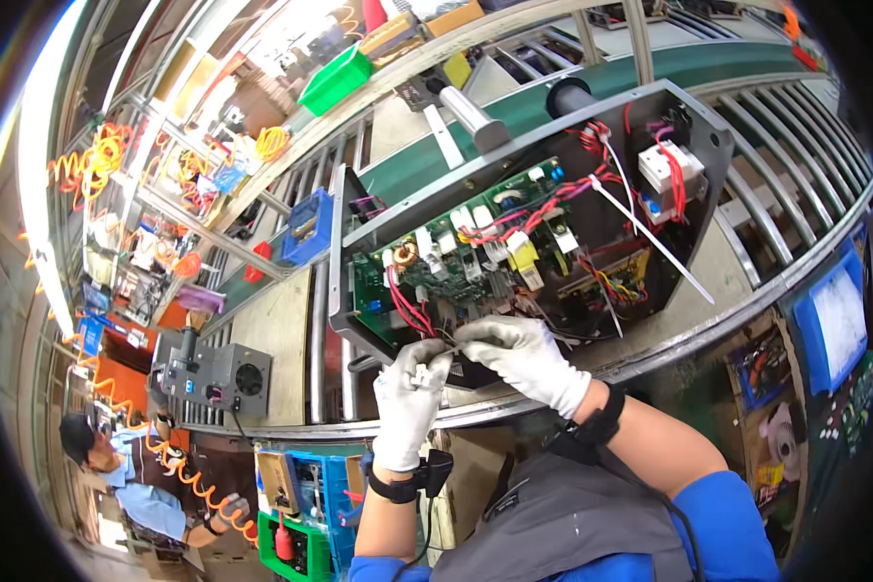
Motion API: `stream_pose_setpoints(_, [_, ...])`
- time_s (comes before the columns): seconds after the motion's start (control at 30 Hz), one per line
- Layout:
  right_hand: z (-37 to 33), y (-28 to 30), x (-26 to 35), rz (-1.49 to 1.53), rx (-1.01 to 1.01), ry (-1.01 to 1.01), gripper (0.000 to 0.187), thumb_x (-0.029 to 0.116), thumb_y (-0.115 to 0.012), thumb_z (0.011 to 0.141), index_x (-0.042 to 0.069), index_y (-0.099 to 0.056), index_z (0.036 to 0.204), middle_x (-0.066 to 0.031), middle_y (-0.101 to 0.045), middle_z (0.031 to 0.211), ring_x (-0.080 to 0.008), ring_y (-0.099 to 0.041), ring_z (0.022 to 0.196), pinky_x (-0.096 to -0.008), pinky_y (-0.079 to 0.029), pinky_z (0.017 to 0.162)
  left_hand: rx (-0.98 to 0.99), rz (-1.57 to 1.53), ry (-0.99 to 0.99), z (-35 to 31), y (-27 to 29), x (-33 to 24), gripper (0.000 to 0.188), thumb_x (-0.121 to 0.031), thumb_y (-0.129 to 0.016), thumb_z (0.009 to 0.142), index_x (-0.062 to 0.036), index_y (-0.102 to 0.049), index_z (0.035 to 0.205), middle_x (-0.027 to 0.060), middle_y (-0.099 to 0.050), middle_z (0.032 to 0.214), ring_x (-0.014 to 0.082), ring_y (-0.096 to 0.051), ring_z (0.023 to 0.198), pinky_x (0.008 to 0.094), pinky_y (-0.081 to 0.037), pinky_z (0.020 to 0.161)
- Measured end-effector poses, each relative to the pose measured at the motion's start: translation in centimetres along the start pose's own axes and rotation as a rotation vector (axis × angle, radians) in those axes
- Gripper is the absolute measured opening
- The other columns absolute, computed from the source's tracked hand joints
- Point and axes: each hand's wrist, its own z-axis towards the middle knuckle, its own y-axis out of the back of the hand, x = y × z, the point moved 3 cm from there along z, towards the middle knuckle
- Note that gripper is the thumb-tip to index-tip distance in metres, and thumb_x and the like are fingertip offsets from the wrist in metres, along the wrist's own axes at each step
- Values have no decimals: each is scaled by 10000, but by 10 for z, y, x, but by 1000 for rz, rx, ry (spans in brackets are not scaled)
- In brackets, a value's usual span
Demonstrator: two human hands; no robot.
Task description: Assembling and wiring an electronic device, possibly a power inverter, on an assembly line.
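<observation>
In front of me an open grey metal chassis [543, 133] lies across the roller line. Inside it sits a green circuit board [367, 281] with white connectors. My left hand [407, 398], in a white glove, pinches thin dark wires [451, 342] at the chassis's near edge, with a small white connector [422, 376] at its fingers. Also gloved, my right hand [529, 364] grips the same wires from the right, fingertips together. Pink-red wires [409, 310] run from the board toward my left fingers. A long white cable tie [655, 242] sticks out from the red wire bundle [553, 207].
Left along the line stands another grey unit [209, 373] with a fan; a co-worker [150, 475] is beside it. A blue bin [310, 225] lies beyond the chassis. Bare rollers [786, 126] run right. Blue and green bins [306, 548] stand low at left.
</observation>
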Motion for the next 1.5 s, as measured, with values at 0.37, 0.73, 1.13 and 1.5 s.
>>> stream_pose_setpoints(0.37, [15,9,-7,345,126,-177,197,66,-649,895,7,-646,1083,-26,-667,966,-81,-607,861,-215,-497,767,148,135,-236,5,4,10,57,-39,-642,822,10,-639,851,105,-653,892,181,-619,793,285,-478,738])
stream_pose_setpoints(0.73, [-6,-4,10,-406,54,473,202,73,-657,818,55,-691,1017,-116,-662,961,-259,-648,915,-335,-527,801,39,-139,44,4,-1,14,153,-66,-645,867,-5,-588,995,69,-626,835,86,-566,759,253,-466,691])
stream_pose_setpoints(1.13, [-15,-23,5,-45,244,215,145,78,-589,899,79,-572,1043,-69,-647,952,-158,-611,702,-259,-480,592,-172,-667,120,-7,-45,49,449,-247,-592,903,18,-480,1249,67,-603,969,153,-582,821,278,-498,776])
stream_pose_setpoints(1.5, [-39,2,-14,-434,247,-105,419,173,-627,875,40,-530,1261,-105,-669,1009,-181,-660,815,-294,-527,713,-263,49,45,-38,-28,44,372,-131,-544,919,22,-513,1257,188,-650,933,315,-637,803,406,-513,729])
